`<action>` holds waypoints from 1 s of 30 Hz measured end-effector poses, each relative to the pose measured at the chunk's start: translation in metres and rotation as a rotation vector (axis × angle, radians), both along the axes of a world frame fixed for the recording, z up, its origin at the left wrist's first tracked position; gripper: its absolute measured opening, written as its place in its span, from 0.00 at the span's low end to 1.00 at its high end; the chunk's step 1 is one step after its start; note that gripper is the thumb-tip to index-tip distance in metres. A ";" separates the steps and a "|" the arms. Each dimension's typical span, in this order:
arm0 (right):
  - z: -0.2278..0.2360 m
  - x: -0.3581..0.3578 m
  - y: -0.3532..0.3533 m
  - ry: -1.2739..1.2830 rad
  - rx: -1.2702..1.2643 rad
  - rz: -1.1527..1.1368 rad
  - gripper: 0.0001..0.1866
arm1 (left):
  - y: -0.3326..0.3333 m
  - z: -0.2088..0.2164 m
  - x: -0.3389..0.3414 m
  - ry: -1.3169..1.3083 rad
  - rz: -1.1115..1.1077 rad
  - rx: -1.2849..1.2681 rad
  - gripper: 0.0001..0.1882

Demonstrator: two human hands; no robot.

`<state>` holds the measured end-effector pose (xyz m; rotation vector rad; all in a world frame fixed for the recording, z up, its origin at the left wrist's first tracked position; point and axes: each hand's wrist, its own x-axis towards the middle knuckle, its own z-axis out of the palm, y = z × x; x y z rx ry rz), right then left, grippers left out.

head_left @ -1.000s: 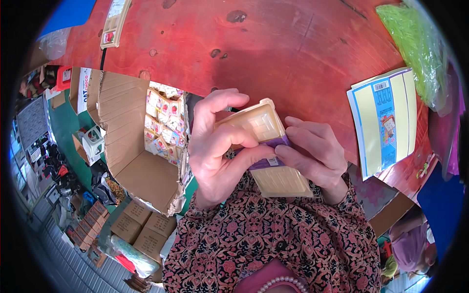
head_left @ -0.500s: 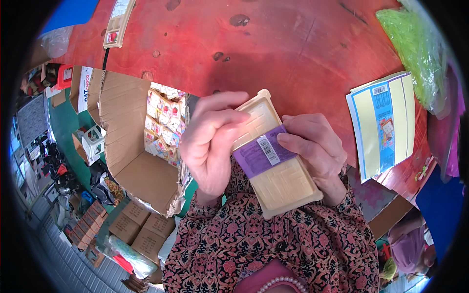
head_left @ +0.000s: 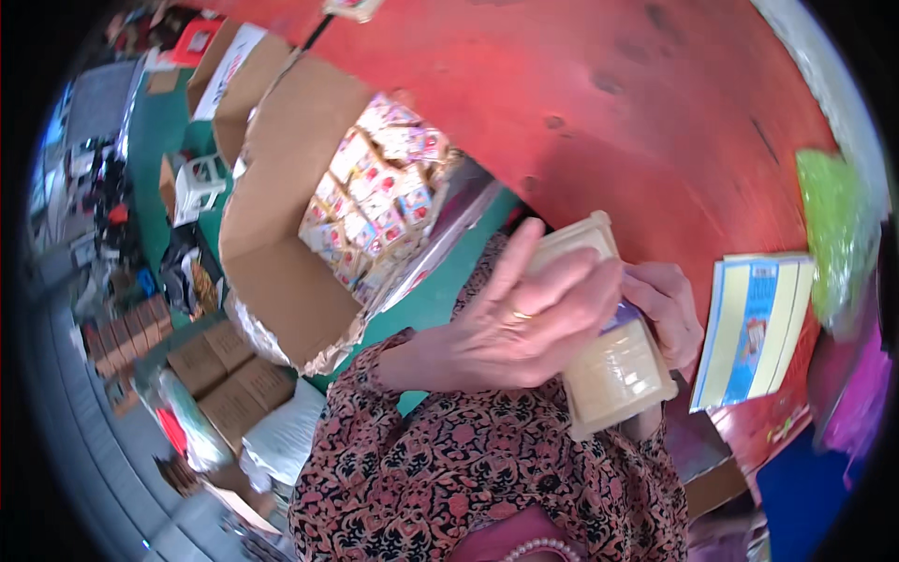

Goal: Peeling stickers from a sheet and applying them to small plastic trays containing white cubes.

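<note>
A beige plastic tray (head_left: 620, 375) with a purple paper band around its middle tilts in front of my chest. My right hand (head_left: 670, 304) grips its right edge, fingers partly behind it. Across the tray's middle lies my left hand (head_left: 538, 323), fingers stretched out and flat, a ring on one of them. Most of the purple band (head_left: 620, 317) is covered by that hand; only a sliver shows. On the red table to the right rests a stack of printed blue and pale yellow card sheets (head_left: 754, 328).
At the left, an open cardboard box (head_left: 290, 178) holds many small colourful packets (head_left: 375, 197). A green plastic bag (head_left: 829, 244) lies at the table's right. Another beige tray (head_left: 351, 9) shows at the top edge. Closed cartons (head_left: 229, 375) stand on the floor.
My left hand has moved from the tray's left edge to lie across its band. The tray has shifted right, and the whole view has turned, bringing the box nearer the middle.
</note>
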<state>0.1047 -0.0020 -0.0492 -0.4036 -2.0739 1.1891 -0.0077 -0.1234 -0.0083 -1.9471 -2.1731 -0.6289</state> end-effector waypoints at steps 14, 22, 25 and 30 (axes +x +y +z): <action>-0.001 -0.011 -0.023 -0.060 -0.248 0.199 0.12 | -0.039 -0.018 -0.026 -1.114 -0.083 0.356 0.13; 0.004 -0.014 -0.016 -0.346 -0.276 0.144 0.11 | -0.180 -0.073 -0.104 -1.499 1.077 0.777 0.11; 0.002 -0.015 -0.015 -0.305 -0.285 0.171 0.11 | -0.252 -0.114 -0.125 -1.411 1.190 0.613 0.14; 0.002 -0.016 -0.017 -0.341 -0.277 0.145 0.11 | -0.357 -0.179 -0.134 -1.216 1.300 -0.263 0.13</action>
